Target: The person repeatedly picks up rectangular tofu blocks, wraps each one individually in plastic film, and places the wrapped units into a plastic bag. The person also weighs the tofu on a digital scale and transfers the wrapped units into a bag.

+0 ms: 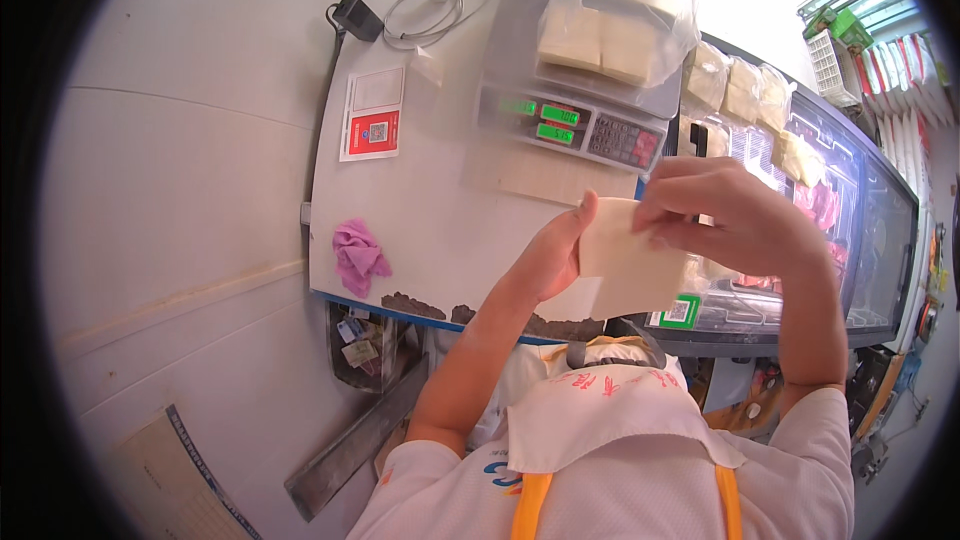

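Note:
My left hand [559,251] holds a thin stack of pale, square dough wrappers [634,277] by its left side, thumb up along the edge. My right hand [712,214] reaches over from the right, its blurred fingertips touching the upper right part of the wrappers. Whether those fingers pinch a sheet, I cannot tell. Beyond my hands stands a digital scale [577,124] with lit green displays and a keypad. On its pan lies a clear plastic bag [679,34] around stacks of square wrappers [592,45]. A pale board [555,181] lies at the scale's near side.
The white table [427,217] has a chipped near edge. On it lie a pink cloth [360,255], a printed code card [373,116], and a coiled white cable [427,19] near a black adapter [358,19]. To the right, a glass-topped display case [847,240] adjoins bagged wrapper stacks [742,90].

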Demonstrator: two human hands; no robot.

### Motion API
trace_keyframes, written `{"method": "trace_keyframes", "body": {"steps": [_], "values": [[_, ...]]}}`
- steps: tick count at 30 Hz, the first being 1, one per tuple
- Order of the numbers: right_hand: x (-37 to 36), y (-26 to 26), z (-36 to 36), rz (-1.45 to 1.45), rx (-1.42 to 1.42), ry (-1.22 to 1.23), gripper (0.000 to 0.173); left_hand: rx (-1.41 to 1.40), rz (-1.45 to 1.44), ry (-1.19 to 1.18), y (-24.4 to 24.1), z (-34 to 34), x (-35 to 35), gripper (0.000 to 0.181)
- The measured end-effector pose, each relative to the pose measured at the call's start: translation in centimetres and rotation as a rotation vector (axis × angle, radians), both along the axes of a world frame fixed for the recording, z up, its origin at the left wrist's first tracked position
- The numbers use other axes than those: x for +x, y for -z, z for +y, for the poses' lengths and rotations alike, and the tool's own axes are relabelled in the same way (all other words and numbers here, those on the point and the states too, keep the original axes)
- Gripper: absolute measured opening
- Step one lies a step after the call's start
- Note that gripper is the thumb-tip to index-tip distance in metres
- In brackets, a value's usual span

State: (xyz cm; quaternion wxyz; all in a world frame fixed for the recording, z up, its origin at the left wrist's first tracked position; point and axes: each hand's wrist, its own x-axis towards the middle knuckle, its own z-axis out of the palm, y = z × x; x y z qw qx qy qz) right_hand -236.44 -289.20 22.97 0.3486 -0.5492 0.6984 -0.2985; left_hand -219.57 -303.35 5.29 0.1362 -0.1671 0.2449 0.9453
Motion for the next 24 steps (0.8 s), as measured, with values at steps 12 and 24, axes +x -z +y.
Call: {"method": "trace_keyframes", "body": {"steps": [12, 24], "values": [[1.3, 4.7, 0.8, -0.007, 0.189, 0.187, 0.013, 0.060, 0.129, 0.054, 1.9, 0.5, 0.8, 0.094], [7.8, 10.5, 1.7, 0.732, -0.182, -0.035, 0.033, 0.140, 0.059, -0.247, 1.0, 1.0, -0.7, 0.077]]}}
